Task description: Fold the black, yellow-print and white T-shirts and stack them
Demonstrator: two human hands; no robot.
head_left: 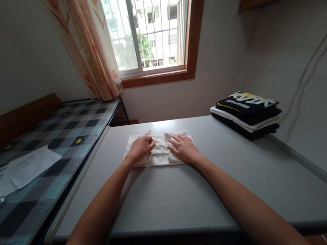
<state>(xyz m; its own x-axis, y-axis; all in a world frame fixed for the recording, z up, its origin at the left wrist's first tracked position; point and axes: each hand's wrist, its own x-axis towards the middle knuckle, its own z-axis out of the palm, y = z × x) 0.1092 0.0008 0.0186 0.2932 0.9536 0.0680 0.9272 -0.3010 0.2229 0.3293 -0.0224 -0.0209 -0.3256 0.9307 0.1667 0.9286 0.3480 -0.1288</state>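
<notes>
A white folded garment lies on the grey-white table, its two sides turned in toward the middle; I cannot tell what kind of garment it is. On its left part rests my left hand, fingers curled in and closed on the fabric. My right hand lies flat over the right part, palm down with the fingers stretched out. Parts of the cloth are hidden beneath both hands.
A stack of folded dark and white clothes stands at the table's right edge, by the wall. Left of the table is a bed with a checked mattress and papers. A barred window and curtain are behind.
</notes>
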